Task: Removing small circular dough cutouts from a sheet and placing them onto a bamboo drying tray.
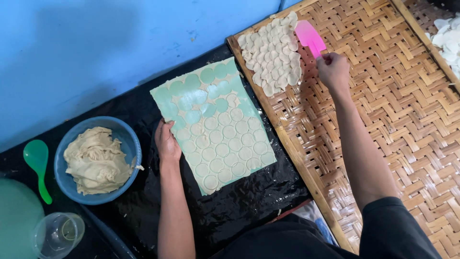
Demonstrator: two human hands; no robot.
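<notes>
Beside the dough discs (272, 52), the right hand (333, 71) is clamped on a pink spatula (310, 36), while the left hand (166, 141) presses flat on the green board (165, 98) near a blue bowl (128, 139) of dough (96, 160).

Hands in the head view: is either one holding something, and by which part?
The right hand holds a pink spatula by its handle, blade over the dough discs. The left hand holds nothing; it rests flat on the green mat's edge.
</notes>
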